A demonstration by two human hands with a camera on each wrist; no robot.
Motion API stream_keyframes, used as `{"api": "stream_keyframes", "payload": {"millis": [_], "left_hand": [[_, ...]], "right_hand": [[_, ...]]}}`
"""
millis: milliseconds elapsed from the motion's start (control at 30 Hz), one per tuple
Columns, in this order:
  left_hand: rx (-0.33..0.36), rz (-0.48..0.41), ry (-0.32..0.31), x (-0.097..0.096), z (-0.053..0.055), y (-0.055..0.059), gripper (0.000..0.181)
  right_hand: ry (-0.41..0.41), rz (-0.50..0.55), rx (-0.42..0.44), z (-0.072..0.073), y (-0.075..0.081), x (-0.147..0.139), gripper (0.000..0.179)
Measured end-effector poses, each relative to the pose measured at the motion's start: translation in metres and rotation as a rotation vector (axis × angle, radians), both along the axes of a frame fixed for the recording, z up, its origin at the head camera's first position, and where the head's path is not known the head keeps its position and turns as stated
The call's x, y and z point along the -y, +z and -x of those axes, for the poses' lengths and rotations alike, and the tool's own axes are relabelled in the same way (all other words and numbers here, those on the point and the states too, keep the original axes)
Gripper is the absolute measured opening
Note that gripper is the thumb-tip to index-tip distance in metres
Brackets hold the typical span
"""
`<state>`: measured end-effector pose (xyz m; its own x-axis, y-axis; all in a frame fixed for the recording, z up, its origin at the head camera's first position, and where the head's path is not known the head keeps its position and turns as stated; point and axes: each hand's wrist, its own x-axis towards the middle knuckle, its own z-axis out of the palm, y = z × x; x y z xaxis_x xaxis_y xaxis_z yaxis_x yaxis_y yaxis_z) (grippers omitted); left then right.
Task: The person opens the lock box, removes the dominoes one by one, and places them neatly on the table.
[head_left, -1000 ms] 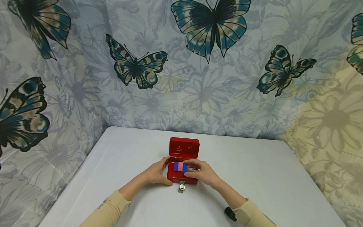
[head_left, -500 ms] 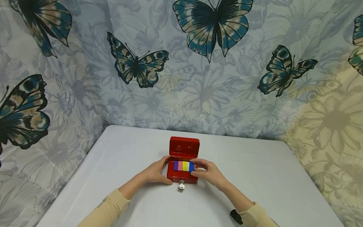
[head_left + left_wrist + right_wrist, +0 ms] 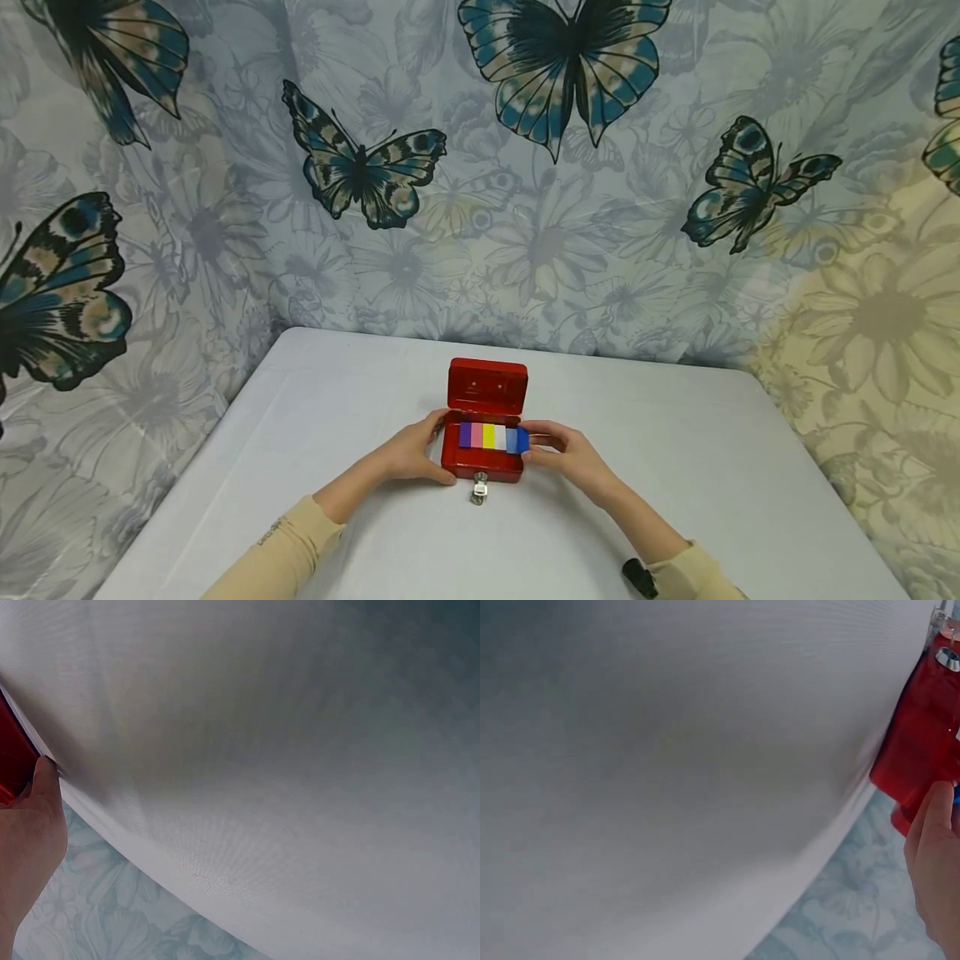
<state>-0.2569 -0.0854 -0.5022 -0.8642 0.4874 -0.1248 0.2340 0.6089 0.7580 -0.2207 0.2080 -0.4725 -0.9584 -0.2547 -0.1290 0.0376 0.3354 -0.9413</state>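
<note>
A red metal cash box [image 3: 457, 472] stands on the table with its lid [image 3: 487, 385] raised. Across its opening runs a row of coloured blocks [image 3: 489, 436]: purple, pink, yellow, white and lighter blue. My left hand [image 3: 410, 452] grips the box's left end, thumb at the front corner and fingers toward the back. At the right end of the row, my right hand [image 3: 573, 460] pinches a dark blue block [image 3: 522, 440] between thumb and fingers. Only a bit of that blue shows beside the thumb in the right wrist view. A silver padlock [image 3: 480, 490] is at the box's front.
A white cloth covers the table [image 3: 360, 550]. Close behind it and to the left rises a hanging fabric with butterflies and flowers [image 3: 480, 283]. A black object [image 3: 639, 577] sits at my right sleeve cuff.
My right hand has moved right along the row with the dark blue block, and the yellow, white and lighter blue blocks have come into sight. My left hand has stayed on the box.
</note>
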Motion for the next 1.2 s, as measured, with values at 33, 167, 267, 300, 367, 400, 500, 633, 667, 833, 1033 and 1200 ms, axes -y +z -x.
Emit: {"api": "stream_keyframes", "payload": {"millis": [33, 167, 267, 300, 367, 400, 500, 633, 667, 833, 1033, 1200], "left_hand": [[-0.002, 0.001, 0.001, 0.000, 0.000, 0.000, 0.106], [0.000, 0.003, 0.002, 0.001, 0.000, 0.000, 0.106], [0.000, 0.005, -0.004, 0.001, 0.000, 0.000, 0.106], [-0.009, 0.001, -0.010, 0.001, 0.000, 0.001, 0.106], [-0.019, -0.001, -0.017, 0.001, -0.001, 0.002, 0.105], [-0.022, -0.002, -0.019, 0.001, -0.001, 0.002, 0.105], [-0.030, -0.005, -0.026, 0.001, -0.001, 0.004, 0.104], [-0.016, 0.005, -0.018, 0.000, -0.002, 0.004, 0.105], [-0.014, 0.006, -0.017, 0.000, -0.002, 0.004, 0.105], [-0.010, 0.001, -0.015, 0.000, -0.002, 0.005, 0.105], [-0.015, 0.006, -0.010, 0.000, -0.002, 0.005, 0.105], [-0.013, 0.016, -0.007, -0.001, -0.001, 0.004, 0.105]], "right_hand": [[-0.004, -0.002, 0.002, 0.000, 0.000, -0.001, 0.051], [-0.032, -0.029, 0.015, -0.001, -0.002, -0.007, 0.050], [-0.050, -0.060, 0.024, -0.002, -0.004, -0.012, 0.051], [-0.053, -0.073, 0.025, -0.003, -0.004, -0.014, 0.051], [-0.051, -0.091, 0.028, -0.003, -0.005, -0.017, 0.052], [-0.048, -0.098, 0.031, -0.003, -0.005, -0.018, 0.052], [-0.032, -0.111, 0.043, -0.002, -0.005, -0.022, 0.051], [-0.005, -0.132, 0.051, 0.000, -0.006, -0.024, 0.050], [0.002, -0.141, 0.047, 0.000, -0.007, -0.024, 0.050], [0.031, -0.202, 0.003, 0.003, -0.008, -0.025, 0.048], [0.055, -0.282, -0.068, 0.006, -0.013, -0.023, 0.046], [0.104, -0.350, -0.182, 0.007, -0.016, -0.019, 0.043]]}}
